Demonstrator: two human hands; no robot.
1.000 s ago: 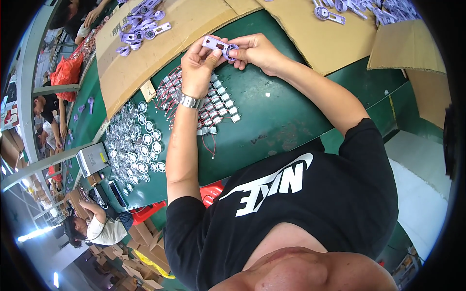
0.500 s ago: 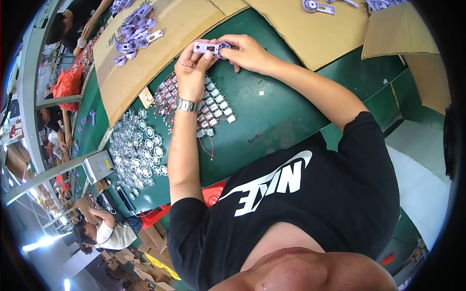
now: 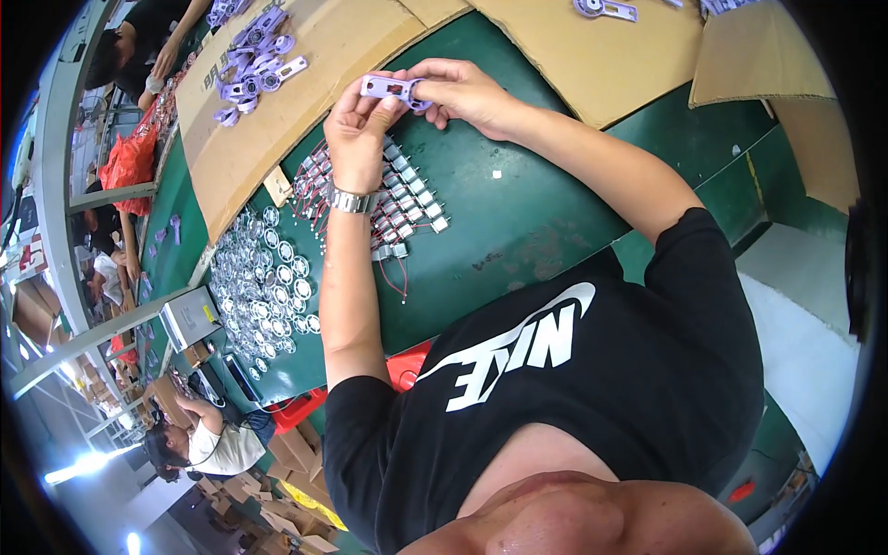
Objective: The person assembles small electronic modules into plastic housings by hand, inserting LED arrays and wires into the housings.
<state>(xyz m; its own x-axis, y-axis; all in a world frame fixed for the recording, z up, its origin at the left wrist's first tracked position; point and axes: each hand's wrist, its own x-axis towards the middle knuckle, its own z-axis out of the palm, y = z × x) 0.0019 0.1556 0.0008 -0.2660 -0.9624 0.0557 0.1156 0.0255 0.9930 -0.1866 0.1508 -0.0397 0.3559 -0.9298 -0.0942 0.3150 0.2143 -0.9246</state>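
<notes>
Over the far part of the green table I hold a light purple plastic housing [image 3: 384, 87] with a long slotted handle and a round ring end. My left hand [image 3: 356, 129] is closed on the handle end, thumb lying along its near edge. At the ring end, my right hand [image 3: 467, 97] grips the same part, its fingers curled round it and its thumb pressed at the ring, partly covering it. Something small and dark red shows in the slot. Below my left hand lie rows of small silver motors [image 3: 407, 199] with red wires.
Many shiny clear-and-silver round parts [image 3: 268, 287] cover the table's left side. Similar purple housings [image 3: 259, 65] are heaped on a cardboard sheet [image 3: 217, 166]; others lie at the far right. An open carton [image 3: 763, 60] stands right. People work beyond a metal frame [image 3: 57, 185].
Both hands and the purple housing have shifted slightly left. My right thumb has moved over the ring end, covering more of it.
</notes>
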